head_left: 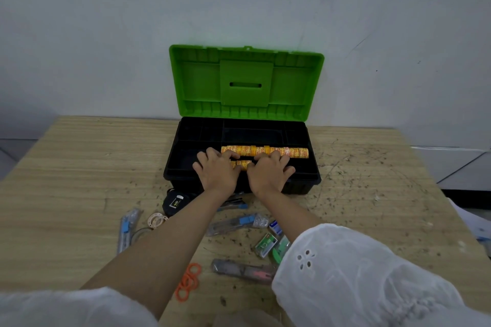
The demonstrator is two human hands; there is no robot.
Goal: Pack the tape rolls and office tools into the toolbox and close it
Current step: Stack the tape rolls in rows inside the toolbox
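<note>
Head view: open toolbox (305, 184) holds tape rolls (279, 151).

I log the toolbox lid (247, 82) as bright green, its base (303, 185) black. Tape rolls (279, 152): yellow-orange, red print. Rings (189, 279): orange. Worktop (79, 167): pale wood grain, dark-speckled. Sleeve (358, 287): white, eyelet pattern.

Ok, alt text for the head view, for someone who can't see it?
The left hand and right hand grip a short row of yellow tape rolls in the open toolbox, beside a longer row lying there. Its green lid stands upright; a tape measure, orange rings and cutters lie on the wooden table.
</note>
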